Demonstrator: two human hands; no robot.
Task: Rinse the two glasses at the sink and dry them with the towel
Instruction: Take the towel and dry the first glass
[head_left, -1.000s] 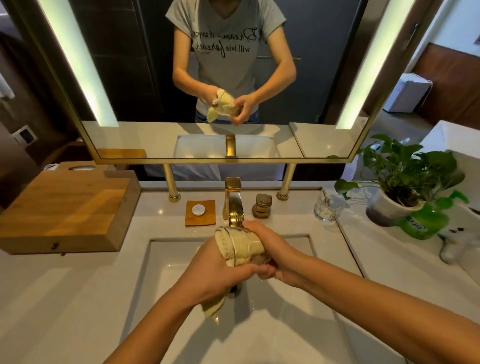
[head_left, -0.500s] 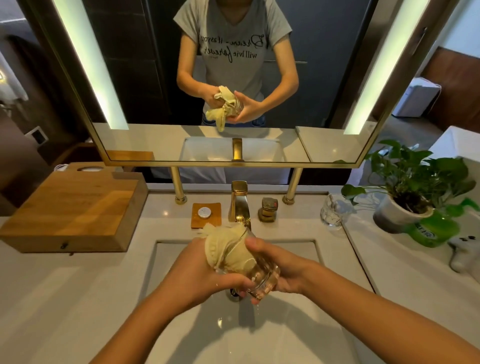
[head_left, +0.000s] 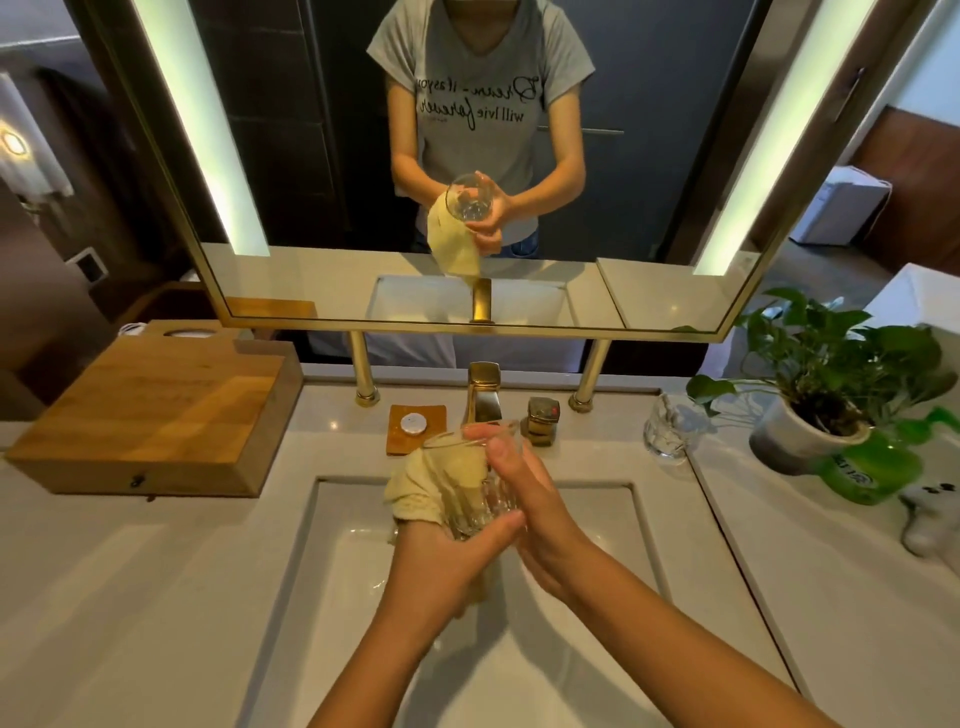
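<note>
Over the white sink basin I hold a clear glass, its mouth tilted up and away from me. My right hand grips its right side, fingertips on the rim. A pale yellow towel is bunched against the left side of the glass and hangs down under it. My left hand clasps the towel around the base of the glass. A second clear glass stands on the counter to the right of the tap, untouched.
A gold tap and its knob stand behind the basin, with a small wooden tray beside them. A wooden box sits at left. At right are a potted plant and a green bottle. The mirror rises behind.
The towel has come out of the glass's mouth and now lies against its outside. The glass has turned so its open mouth faces up and away.
</note>
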